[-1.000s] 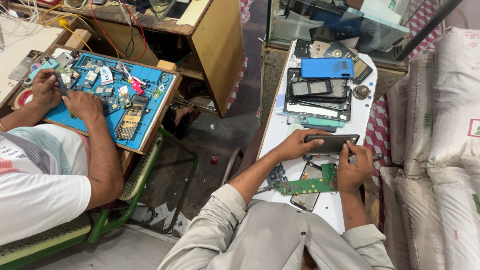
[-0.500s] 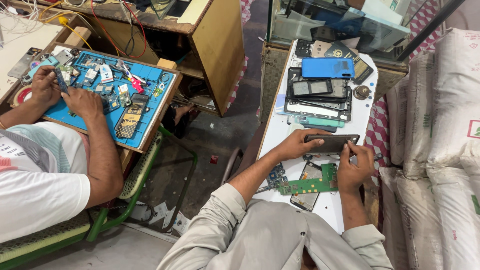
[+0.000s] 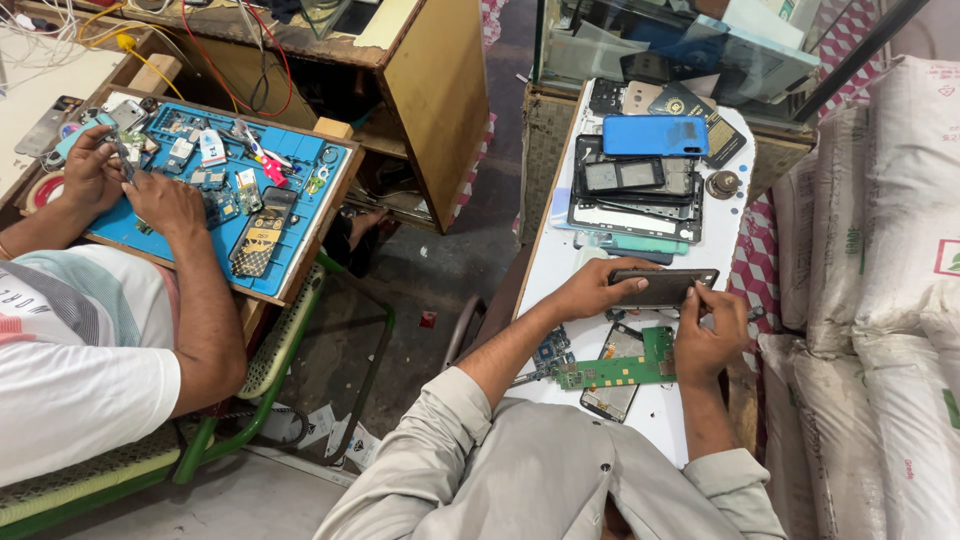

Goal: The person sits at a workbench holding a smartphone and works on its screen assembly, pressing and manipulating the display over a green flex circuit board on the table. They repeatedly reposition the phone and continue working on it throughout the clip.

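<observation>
My left hand (image 3: pixel 592 291) grips the left end of a dark phone body (image 3: pixel 664 287), holding it flat just above the white table (image 3: pixel 668 420). The fingertips of my right hand (image 3: pixel 708 326) pinch the phone's right end. Whether a small tool is in those fingers I cannot tell. Just below the phone, a green circuit board (image 3: pixel 625 369) lies on the table, with a phone screen (image 3: pixel 607 396) under it and a small blue board (image 3: pixel 551 351) beside my left forearm.
A pile of opened phone frames (image 3: pixel 632 198) and a blue phone (image 3: pixel 655 135) fills the table's far end, near a glass case (image 3: pixel 650 45). White sacks (image 3: pixel 885 250) line the right. At left a co-worker's hands (image 3: pixel 165 205) work over a blue mat (image 3: pixel 290 160) of parts.
</observation>
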Motion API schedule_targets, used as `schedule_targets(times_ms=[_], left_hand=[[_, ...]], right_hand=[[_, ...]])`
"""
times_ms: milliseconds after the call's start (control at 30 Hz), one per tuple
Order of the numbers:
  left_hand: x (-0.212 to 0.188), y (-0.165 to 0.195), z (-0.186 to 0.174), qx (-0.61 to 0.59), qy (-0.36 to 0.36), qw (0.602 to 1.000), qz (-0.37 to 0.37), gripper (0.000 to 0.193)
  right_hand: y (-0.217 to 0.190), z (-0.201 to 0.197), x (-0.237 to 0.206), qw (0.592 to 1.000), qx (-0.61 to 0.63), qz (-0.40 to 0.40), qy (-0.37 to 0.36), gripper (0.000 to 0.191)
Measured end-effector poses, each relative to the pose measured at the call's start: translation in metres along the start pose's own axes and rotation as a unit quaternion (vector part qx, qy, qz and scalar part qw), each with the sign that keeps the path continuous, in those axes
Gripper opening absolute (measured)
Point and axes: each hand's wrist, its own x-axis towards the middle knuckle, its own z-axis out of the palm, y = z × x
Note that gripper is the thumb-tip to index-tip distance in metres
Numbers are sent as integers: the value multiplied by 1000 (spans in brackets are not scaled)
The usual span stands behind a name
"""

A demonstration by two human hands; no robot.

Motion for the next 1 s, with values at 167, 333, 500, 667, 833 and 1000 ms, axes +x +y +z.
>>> schedule_targets(times_ms=[167,333,500,667,833,1000], left_hand=[[0,-1,-1,-2,-3,1000,16,44],[0,-2,-2,17,0,1000,15,44],[0,-1,0,-13,-3,1000,8,45],[1,0,-1,0,-5,1000,-5,46],[2,0,-1,-4,-6,1000,-7,46],[2,-1,0,12,0,1000,-3,44]], right_hand=[[-1,-1,1,1000,0,2,9,13],[-2,-1,1,1000,1,-1,12,13],[-2,-1,1,1000,7,-5,1,12],[-2,-1,2,1000,-8,-7,5,12],[-3,-2,2,1000,-1,7,11,12],[-4,-1,1,1000,-2,-11,-4,14]])
